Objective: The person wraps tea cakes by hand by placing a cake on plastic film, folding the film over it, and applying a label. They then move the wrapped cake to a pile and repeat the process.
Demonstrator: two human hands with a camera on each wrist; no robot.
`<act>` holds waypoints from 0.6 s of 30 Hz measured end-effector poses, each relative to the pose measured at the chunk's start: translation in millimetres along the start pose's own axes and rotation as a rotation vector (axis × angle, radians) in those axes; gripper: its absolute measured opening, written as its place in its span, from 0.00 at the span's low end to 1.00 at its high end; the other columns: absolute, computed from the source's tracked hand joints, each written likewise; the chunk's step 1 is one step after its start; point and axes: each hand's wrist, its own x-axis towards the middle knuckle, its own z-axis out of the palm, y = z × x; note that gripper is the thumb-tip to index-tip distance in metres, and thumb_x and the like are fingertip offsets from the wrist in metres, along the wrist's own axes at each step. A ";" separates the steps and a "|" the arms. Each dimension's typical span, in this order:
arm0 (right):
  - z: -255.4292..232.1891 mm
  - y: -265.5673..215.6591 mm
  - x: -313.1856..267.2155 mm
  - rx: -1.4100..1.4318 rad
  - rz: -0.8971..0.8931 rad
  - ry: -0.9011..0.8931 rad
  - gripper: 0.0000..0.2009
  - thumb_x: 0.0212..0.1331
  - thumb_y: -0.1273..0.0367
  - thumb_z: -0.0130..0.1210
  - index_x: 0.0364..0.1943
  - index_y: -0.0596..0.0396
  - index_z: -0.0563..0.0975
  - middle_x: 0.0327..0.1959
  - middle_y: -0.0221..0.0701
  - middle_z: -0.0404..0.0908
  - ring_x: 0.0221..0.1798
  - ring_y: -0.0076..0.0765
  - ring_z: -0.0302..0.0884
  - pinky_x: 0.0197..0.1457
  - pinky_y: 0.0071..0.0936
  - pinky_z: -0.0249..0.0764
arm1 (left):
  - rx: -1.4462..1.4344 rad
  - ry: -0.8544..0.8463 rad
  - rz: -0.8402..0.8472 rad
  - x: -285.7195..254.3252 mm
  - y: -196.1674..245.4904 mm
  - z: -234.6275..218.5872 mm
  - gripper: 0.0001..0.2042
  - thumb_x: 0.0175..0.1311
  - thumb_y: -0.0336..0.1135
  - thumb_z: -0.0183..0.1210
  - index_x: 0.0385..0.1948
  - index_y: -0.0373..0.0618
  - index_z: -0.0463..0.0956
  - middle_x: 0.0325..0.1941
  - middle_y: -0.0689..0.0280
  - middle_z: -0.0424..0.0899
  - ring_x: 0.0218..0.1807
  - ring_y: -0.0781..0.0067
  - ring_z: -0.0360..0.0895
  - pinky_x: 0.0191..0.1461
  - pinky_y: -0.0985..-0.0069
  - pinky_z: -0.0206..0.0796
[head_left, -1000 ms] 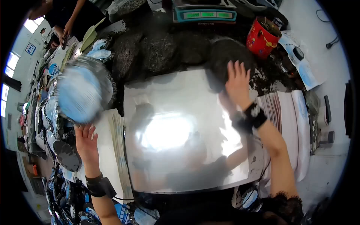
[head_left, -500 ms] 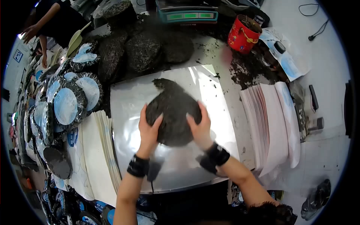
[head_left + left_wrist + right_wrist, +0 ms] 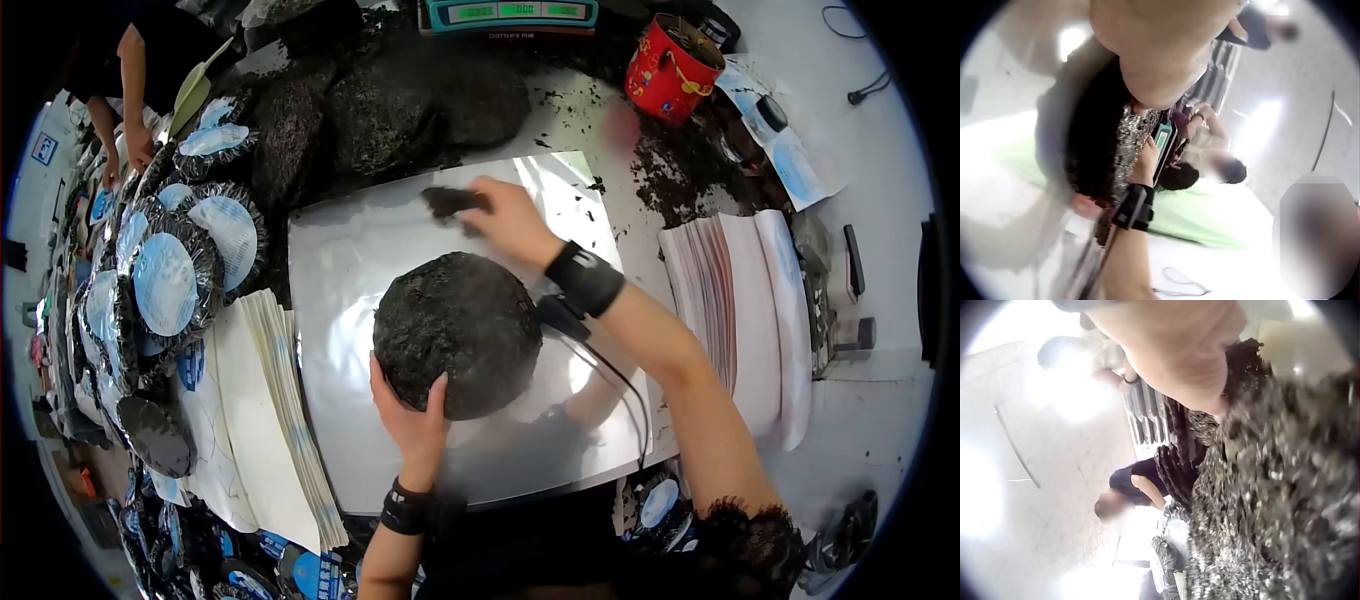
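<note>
A round, dark cake of dried seaweed [image 3: 460, 335] is held over the shiny metal sheet [image 3: 335, 270]. At its lower left edge my left hand [image 3: 412, 435] grips it, thumb laid over the face and the other fingers mostly hidden behind. Beyond the cake's far edge, my right hand [image 3: 515, 222] pinches a small dark piece of seaweed [image 3: 452, 203]. The right wrist view shows the cake's rough, flaky surface [image 3: 1272, 487] close up, with the dark piece [image 3: 1246, 369] by my hand.
More dark cakes [image 3: 380, 120] lie behind the sheet, near a digital scale [image 3: 515, 14]. Wrapped cakes with blue labels [image 3: 165, 285] pile up at left. Paper stacks [image 3: 265, 400] flank the sheet. A red bucket [image 3: 672, 70] stands back right, beside loose flakes. Another person's arms [image 3: 130, 90] show far left.
A blurred wrapped cake left my left hand toward the pile. Both hands then held a dark cake over the sheet; now my left hand alone holds it, and my right has a small piece.
</note>
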 end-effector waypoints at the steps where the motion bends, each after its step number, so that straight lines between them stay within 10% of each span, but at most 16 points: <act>1: -17.5 -20.1 -20.7 0.217 0.103 0.043 0.19 0.62 0.70 0.66 0.55 0.61 0.75 0.37 0.40 0.86 0.38 0.33 0.86 0.41 0.29 0.80 | -0.085 -0.002 0.053 -1.6 0.3 1.1 0.44 0.60 0.26 0.68 0.77 0.36 0.50 0.75 0.51 0.63 0.76 0.57 0.62 0.79 0.64 0.51; 8: 23.2 18.7 -139.7 0.381 0.211 0.113 0.17 0.76 0.63 0.53 0.61 0.57 0.76 0.54 0.31 0.82 0.57 0.23 0.76 0.60 0.27 0.73 | -0.157 -0.024 0.104 -5.3 2.8 -4.6 0.45 0.60 0.29 0.69 0.77 0.34 0.49 0.74 0.49 0.63 0.76 0.55 0.62 0.79 0.64 0.52; 11: 36.1 -19.9 -146.2 1.075 0.258 0.217 0.23 0.78 0.60 0.46 0.66 0.64 0.72 0.60 0.49 0.79 0.66 0.45 0.75 0.71 0.36 0.67 | -0.102 -0.047 0.068 1.9 -0.5 -6.6 0.46 0.61 0.34 0.68 0.77 0.32 0.48 0.73 0.45 0.64 0.74 0.48 0.63 0.79 0.61 0.51; 16: 30.6 -44.8 -155.6 -0.171 0.000 0.269 0.34 0.71 0.53 0.54 0.70 0.67 0.66 0.70 0.56 0.68 0.75 0.63 0.62 0.78 0.49 0.57 | 0.067 0.001 0.146 15.4 -1.6 -5.6 0.45 0.58 0.32 0.70 0.76 0.33 0.52 0.67 0.46 0.67 0.69 0.47 0.67 0.75 0.59 0.57; 18: 12.1 -74.8 -156.2 -0.434 -0.433 0.243 0.40 0.63 0.47 0.61 0.71 0.61 0.67 0.74 0.55 0.63 0.77 0.66 0.57 0.79 0.56 0.53 | 0.070 -0.009 0.161 20.4 -2.0 -10.8 0.45 0.56 0.30 0.71 0.75 0.32 0.53 0.67 0.47 0.67 0.68 0.48 0.67 0.74 0.60 0.58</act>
